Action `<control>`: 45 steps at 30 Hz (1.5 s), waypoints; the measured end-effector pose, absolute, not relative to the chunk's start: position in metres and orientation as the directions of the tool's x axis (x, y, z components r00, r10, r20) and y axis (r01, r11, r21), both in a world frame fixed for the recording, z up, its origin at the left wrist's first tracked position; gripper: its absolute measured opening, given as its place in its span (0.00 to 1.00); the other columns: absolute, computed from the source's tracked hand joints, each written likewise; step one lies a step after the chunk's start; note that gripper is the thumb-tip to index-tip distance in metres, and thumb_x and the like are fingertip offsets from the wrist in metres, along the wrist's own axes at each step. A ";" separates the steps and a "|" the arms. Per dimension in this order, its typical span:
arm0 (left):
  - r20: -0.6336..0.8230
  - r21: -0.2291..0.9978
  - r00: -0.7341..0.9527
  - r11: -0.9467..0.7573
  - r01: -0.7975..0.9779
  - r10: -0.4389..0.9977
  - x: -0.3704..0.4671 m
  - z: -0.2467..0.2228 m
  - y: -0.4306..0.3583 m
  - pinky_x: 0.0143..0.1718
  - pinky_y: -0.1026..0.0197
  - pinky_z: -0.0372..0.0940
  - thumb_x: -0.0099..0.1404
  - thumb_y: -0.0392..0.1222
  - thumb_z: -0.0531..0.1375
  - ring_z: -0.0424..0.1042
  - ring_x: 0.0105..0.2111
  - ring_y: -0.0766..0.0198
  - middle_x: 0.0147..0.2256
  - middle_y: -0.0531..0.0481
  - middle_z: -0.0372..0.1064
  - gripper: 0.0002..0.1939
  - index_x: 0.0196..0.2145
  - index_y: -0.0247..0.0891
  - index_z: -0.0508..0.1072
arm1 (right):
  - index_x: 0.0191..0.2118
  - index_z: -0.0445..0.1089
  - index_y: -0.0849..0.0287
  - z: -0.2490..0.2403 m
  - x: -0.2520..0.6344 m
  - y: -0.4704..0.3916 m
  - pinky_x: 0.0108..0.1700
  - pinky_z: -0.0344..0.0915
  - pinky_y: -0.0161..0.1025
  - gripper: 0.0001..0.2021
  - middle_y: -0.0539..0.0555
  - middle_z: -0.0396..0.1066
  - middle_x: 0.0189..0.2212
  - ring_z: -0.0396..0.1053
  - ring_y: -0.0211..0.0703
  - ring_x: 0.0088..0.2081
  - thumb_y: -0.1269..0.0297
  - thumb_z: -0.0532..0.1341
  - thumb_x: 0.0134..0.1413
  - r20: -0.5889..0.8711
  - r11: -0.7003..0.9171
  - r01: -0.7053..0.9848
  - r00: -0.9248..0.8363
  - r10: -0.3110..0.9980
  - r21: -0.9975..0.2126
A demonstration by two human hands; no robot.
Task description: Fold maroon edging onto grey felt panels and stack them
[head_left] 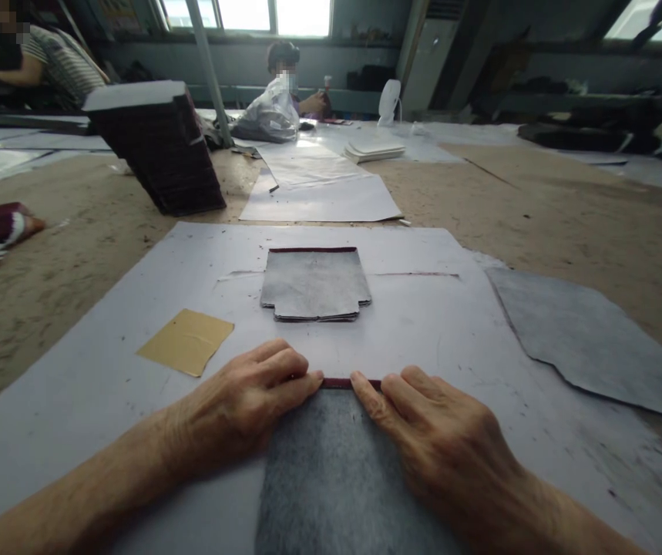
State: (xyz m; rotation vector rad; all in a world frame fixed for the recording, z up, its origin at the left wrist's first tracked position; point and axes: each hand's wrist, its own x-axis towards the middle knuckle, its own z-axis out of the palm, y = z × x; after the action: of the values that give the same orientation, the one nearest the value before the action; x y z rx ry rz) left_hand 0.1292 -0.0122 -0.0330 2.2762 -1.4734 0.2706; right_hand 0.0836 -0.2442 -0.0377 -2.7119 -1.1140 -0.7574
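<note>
A grey panel (pixel 331 470) with a narrow dark red folded strip along its far edge lies in front of me, running out of view at the bottom. My left hand (pixel 250 393) has its fingers curled and its thumb tip pressed at the strip's left part. On the right part, my right hand (pixel 435 424) presses with a fingertip, its other fingers bent over the edge. A short stretch of strip shows between the two hands. Beyond them lies a small stack of grey notched panels (pixel 316 281), also edged in dark red. What sits under my curled fingers is hidden.
White sheeting (pixel 105 408) covers the work surface. A tan square (pixel 188 341) lies to the left, a large grey piece (pixel 596 339) to the right. Farther off stand a tall dark stack (pixel 162 154) and a metal pole (pixel 209 69). Two people sit at the back.
</note>
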 end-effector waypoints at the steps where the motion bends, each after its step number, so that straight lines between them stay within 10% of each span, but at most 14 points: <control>1: 0.367 0.222 0.415 -0.354 -0.908 -0.833 0.129 -0.033 -0.012 0.34 0.60 0.63 0.63 0.26 0.48 0.59 0.34 0.64 0.35 0.45 0.63 0.17 0.49 0.31 0.62 | 0.45 0.68 0.68 -0.037 0.084 -0.243 0.27 0.63 0.37 0.17 0.55 0.66 0.27 0.61 0.40 0.27 0.78 0.46 0.55 0.470 -0.723 0.684 0.609 0.639 0.098; 10: 0.312 0.073 0.358 -0.353 -0.933 -0.880 0.124 -0.034 -0.018 0.32 0.56 0.60 0.65 0.29 0.47 0.58 0.32 0.61 0.32 0.44 0.62 0.12 0.42 0.26 0.65 | 0.41 0.70 0.70 -0.023 0.084 -0.218 0.25 0.62 0.42 0.19 0.60 0.67 0.27 0.62 0.46 0.27 0.81 0.46 0.47 0.340 -0.711 0.643 0.625 0.702 0.286; 15: 0.317 0.158 0.402 -0.370 -0.915 -0.859 0.125 -0.030 -0.010 0.33 0.57 0.60 0.66 0.29 0.45 0.58 0.31 0.62 0.30 0.46 0.62 0.11 0.38 0.28 0.67 | 0.31 0.70 0.70 -0.033 0.098 -0.207 0.28 0.61 0.40 0.13 0.58 0.64 0.26 0.59 0.43 0.28 0.80 0.47 0.52 0.453 -0.564 0.823 0.482 0.750 0.059; 21: 0.285 0.184 0.412 -0.372 -0.910 -0.866 0.131 -0.023 0.008 0.32 0.58 0.59 0.64 0.28 0.47 0.58 0.31 0.63 0.30 0.45 0.63 0.12 0.44 0.28 0.65 | 0.44 0.65 0.72 -0.045 0.111 -0.216 0.31 0.62 0.39 0.13 0.57 0.63 0.28 0.56 0.41 0.32 0.78 0.47 0.57 0.478 -0.474 0.862 0.497 0.724 -0.178; 30: 0.082 0.319 0.489 -0.441 -0.839 -0.869 0.126 -0.009 0.018 0.24 0.59 0.51 0.51 0.31 0.50 0.56 0.23 0.65 0.23 0.51 0.59 0.05 0.23 0.36 0.65 | 0.53 0.60 0.67 -0.037 0.115 -0.214 0.33 0.67 0.41 0.22 0.59 0.61 0.34 0.58 0.44 0.35 0.79 0.47 0.51 0.280 -0.508 0.833 0.552 0.785 -0.219; 45: -0.063 0.441 0.574 -0.538 -0.718 -0.817 0.135 -0.003 0.025 0.25 0.64 0.51 0.47 0.29 0.52 0.61 0.23 0.70 0.19 0.56 0.57 0.09 0.25 0.39 0.68 | 0.57 0.54 0.51 -0.024 0.123 -0.207 0.29 0.64 0.35 0.33 0.55 0.57 0.32 0.58 0.42 0.33 0.80 0.49 0.43 -0.004 -0.568 0.802 0.577 0.816 -0.187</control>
State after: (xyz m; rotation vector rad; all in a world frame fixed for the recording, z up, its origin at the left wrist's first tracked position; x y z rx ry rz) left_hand 0.1349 0.0254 -0.0032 2.4411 -1.2461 -0.3707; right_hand 0.1235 -0.2069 -0.0237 -2.6405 -1.3661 0.1341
